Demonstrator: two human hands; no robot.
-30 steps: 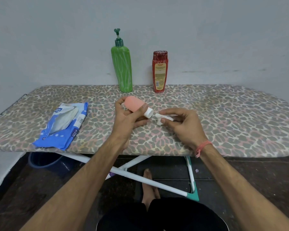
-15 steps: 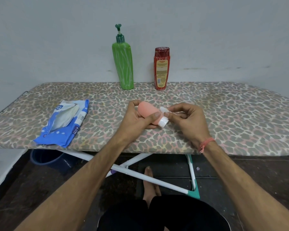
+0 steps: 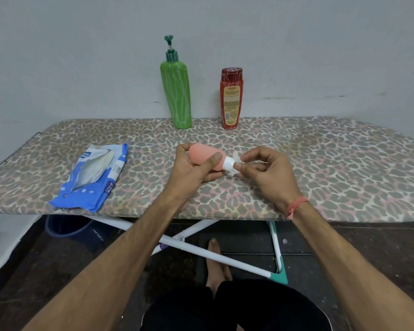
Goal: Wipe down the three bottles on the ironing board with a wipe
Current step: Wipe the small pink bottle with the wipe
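Observation:
My left hand grips a small pink bottle with a white cap, held on its side above the middle of the leopard-print ironing board. My right hand pinches a small white wipe pressed against the bottle's cap. A tall green pump bottle and a red bottle stand upright at the board's far edge, against the wall.
A blue pack of wipes, its flap open, lies on the board's left part. Under the board are white crossed legs with teal feet, a dark blue bucket at the left, and my bare foot.
Both hands came together. The bottle turned so its cap points right and slightly toward me, and the wipe in my right hand now touches the cap instead of lying apart from it.

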